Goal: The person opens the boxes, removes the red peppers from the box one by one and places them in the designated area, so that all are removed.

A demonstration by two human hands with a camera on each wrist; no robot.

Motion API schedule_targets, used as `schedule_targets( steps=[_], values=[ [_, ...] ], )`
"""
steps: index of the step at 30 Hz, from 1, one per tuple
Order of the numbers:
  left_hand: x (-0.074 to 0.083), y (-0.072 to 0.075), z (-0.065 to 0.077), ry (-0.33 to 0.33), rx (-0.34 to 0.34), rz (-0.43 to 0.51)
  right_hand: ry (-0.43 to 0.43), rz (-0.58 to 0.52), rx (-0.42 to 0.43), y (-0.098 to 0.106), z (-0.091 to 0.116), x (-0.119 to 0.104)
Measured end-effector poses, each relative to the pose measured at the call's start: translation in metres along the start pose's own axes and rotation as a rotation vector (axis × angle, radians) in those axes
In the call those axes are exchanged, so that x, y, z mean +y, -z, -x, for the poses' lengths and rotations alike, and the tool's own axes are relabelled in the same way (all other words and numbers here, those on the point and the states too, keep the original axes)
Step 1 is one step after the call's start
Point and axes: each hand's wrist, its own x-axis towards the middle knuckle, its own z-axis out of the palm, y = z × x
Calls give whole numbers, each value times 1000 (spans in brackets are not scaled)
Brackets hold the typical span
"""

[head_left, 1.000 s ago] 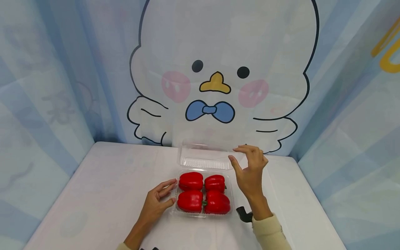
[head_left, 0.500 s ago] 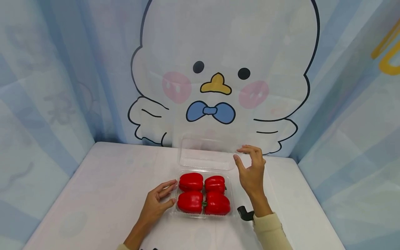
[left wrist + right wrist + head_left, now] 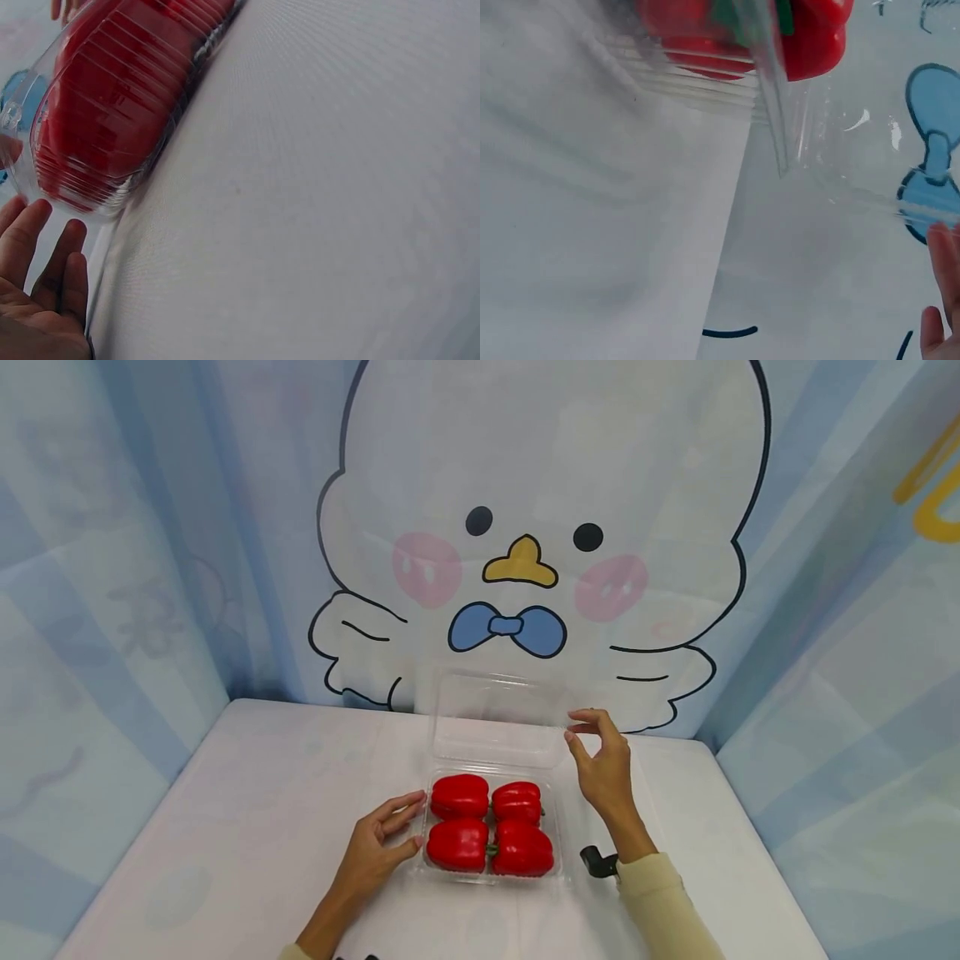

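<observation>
A clear plastic clamshell box point(image 3: 483, 879) stands on the table with several red bell peppers point(image 3: 457, 845) in two rows, green stems showing on some. Its clear lid point(image 3: 498, 743) tilts upright behind, hinged at the back edge. At the lid's right edge, my right hand point(image 3: 606, 772) holds it between thumb and fingers; the right wrist view shows only part of that hand. My left hand point(image 3: 373, 850) rests against the box's left side, fingers extended and thumb nearer the front. In the left wrist view its fingertips touch the box's ribbed wall point(image 3: 82, 195).
The white-covered table point(image 3: 247, 827) spreads out around the box. A cloth backdrop point(image 3: 525, 460) with a cartoon bird hangs behind the table, close to the raised lid. A black fitting point(image 3: 598, 862) sits at the right wrist.
The lid has swung higher and more upright. My right hand has shifted slightly to the right with the lid's edge. The left hand, box and peppers stay in place.
</observation>
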Motion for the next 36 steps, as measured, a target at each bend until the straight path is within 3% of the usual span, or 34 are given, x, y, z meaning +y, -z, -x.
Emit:
schedule_targets(
  steps=[9,18,36],
  values=[
    [0,1,0,-14,-16,5,-59,6,-93,-8,-7,16],
    [-1,1,-1,-27,-14,-2,-144,113,-214,-16,-9,28],
    [-1,1,0,-32,-14,-1,-199,166,-345,-27,-7,42]
  ],
)
